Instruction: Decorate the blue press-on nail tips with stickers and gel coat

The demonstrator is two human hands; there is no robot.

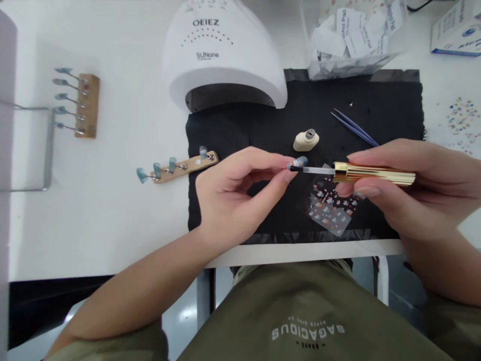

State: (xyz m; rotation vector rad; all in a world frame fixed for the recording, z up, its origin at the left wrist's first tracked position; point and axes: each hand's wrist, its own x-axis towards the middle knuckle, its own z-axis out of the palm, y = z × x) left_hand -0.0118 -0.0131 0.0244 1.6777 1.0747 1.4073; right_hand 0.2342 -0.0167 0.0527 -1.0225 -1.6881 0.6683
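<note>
The left hand (240,193) was found with thumb and index finger pinched on a blue-grey, patterned nail tip (300,161), which was positioned above the black mat (394,100), in front of the cream bottle (306,141). The right hand (417,200) gripped a brush (376,174) by its ribbed gold handle, thumb below and fingers above. The brush lay roughly level, its dark bristles (296,169) at the near edge of the nail tip; actual contact could not be confirmed. The cream bottle stood on the mat with its neck uncapped. Blue tweezers (355,127) lay on the mat beyond the right hand, and a printed sticker sheet (334,213) lay between the two hands, partly beneath the brush. Just left of the left hand, a wooden bar (188,168) carried four further tips on metal posts, its right end over the mat's edge. A second wooden bar (88,105), bearing five tips, stood well apart on the white table (112,225). A white lamp (225,55) marked "SUNone" occupied the far side, with a clear container (319,70) of alcohol-pad packets (349,32) to its right.
</note>
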